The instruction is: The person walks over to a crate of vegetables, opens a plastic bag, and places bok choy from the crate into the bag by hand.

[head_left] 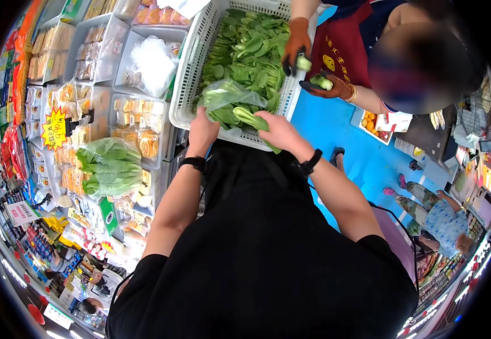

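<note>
My left hand [203, 131] is closed on the edge of a clear plastic bag [226, 93], at the near side of a white crate [176, 110]. Wrapped round a bunch of leafy greens with pale green stems [248, 117] is my right hand [281, 133]; the stem ends point toward the bag's mouth. Loose leafy greens [245, 48] fill the crate beyond both hands. Whether anything lies inside the bag is hard to make out.
Across the crate's right side, a co-worker in orange-and-black gloves [298, 38] holds greens [323, 83] in both hands. Bagged leafy greens [110, 166] lie on packaged goods at left. Blue floor [319, 124] shows at right, with another person [443, 220] farther off.
</note>
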A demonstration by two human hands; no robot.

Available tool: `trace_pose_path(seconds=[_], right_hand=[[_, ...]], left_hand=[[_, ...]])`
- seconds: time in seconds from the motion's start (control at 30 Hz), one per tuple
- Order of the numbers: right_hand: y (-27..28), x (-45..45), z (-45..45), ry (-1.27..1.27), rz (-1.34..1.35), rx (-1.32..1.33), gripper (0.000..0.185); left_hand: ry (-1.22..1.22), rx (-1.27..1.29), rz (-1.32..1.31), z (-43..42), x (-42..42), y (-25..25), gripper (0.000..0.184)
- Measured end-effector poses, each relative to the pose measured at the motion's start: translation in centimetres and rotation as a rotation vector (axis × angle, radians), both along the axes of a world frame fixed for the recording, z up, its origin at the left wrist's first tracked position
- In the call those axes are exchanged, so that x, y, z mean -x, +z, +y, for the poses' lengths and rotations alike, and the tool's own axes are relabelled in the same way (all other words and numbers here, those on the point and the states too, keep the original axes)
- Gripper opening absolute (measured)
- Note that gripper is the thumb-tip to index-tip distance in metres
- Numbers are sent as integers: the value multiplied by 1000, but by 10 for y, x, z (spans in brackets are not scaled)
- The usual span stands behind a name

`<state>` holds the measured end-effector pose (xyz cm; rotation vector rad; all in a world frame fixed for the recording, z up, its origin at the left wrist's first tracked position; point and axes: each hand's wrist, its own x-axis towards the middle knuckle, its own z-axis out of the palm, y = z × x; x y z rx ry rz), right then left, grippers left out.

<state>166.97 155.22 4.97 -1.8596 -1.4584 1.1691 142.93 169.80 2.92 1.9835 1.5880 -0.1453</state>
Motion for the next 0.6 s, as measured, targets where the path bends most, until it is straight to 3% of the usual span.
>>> trace_pose_path(seconds=[0.1,0.23,0.27,0.4,0.47,0.57,0.6], right_hand=[[0,19,35,8,93,136,59],[-62,57,67,166,48,-10,61],[-66,65,78,185,55,79,62],[-60,83,103,66,196,217,64],[-53,85,95,-80,59,159,59],[-49,81,79,-169,192,51,54],[-48,83,77,-98,110,47,47]], left_hand=[[127,65,-118,-13,3,12,55],[216,12,-298,-29,18,-3,44],[255,12,-356,-31,22,-8,43],[392,108,-452,-32,26,-8,40],[435,136,-464,-31,27,1,40],[473,179,-466,-29,31,6,40],[455,171,-485,-30,32,6,40]])
